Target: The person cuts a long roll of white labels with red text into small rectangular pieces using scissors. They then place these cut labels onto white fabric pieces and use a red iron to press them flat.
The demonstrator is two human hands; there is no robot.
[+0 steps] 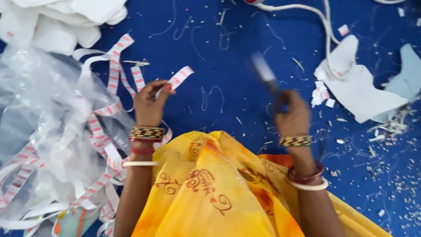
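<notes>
My left hand point(150, 104) pinches the end of a long white label strip point(179, 78) with red printed marks; the strip's tip sticks up to the right of my fingers. My right hand point(292, 115) is closed around a pair of scissors point(264, 72), whose blades point up and left and are blurred by motion. The scissors are apart from the strip, with bare blue cloth between them. Both wrists carry bangles. My yellow garment point(210, 188) with red patterns fills the bottom middle.
More label strips point(98, 131) trail in loops at the left over a clear plastic bag point(39, 114). White foam pieces point(61, 22) lie top left. White cut fabric point(357, 85), a white cord point(307, 11) and scraps litter the blue cloth point(228, 52) at right.
</notes>
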